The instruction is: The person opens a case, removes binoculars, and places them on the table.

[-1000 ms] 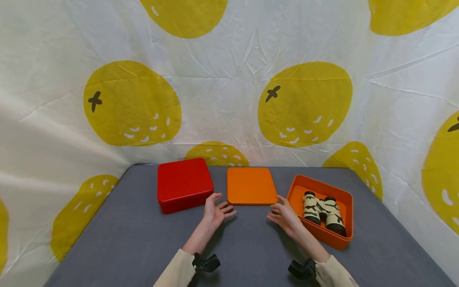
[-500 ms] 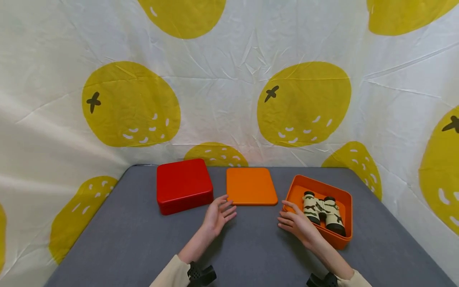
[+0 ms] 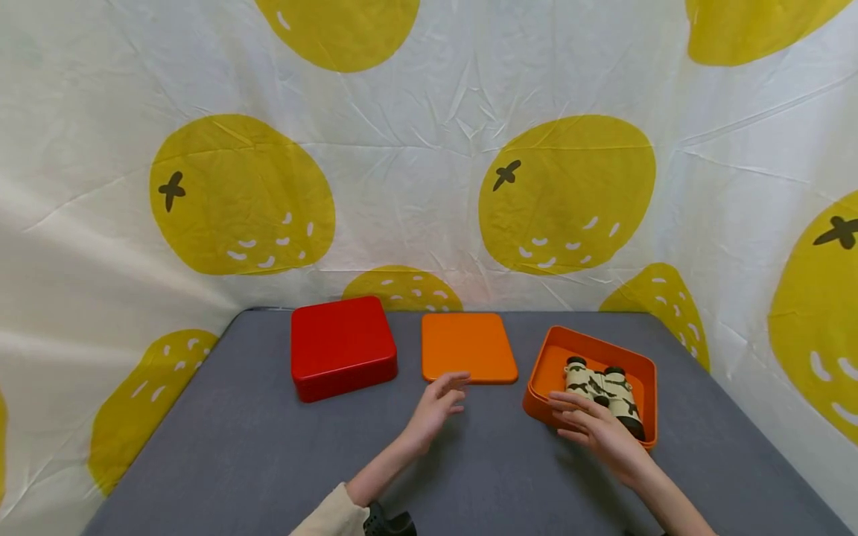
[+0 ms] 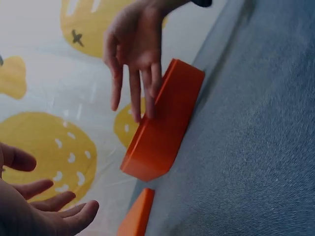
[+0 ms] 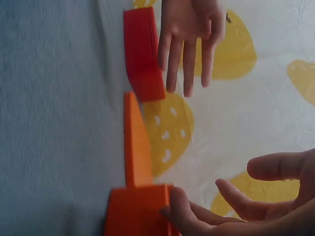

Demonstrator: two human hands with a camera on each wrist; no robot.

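Observation:
Camouflage-patterned binoculars lie inside an open orange box on the right. My right hand hovers by the near side of that box, fingers loosely spread and holding nothing. Beyond my left hand lies a flat orange lid. That hand is in the air over the table, its fingers relaxed and nothing in them. In the right wrist view the right fingers overlap the box's edge; whether they touch it I cannot tell.
A red box stands at the back left of the grey table. A white curtain with yellow fruit prints hangs directly behind and along the sides.
My right hand has moved right and nearer, from beside the lid to the front of the orange box. The left hand has shifted right. The boxes, lid and binoculars have stayed put.

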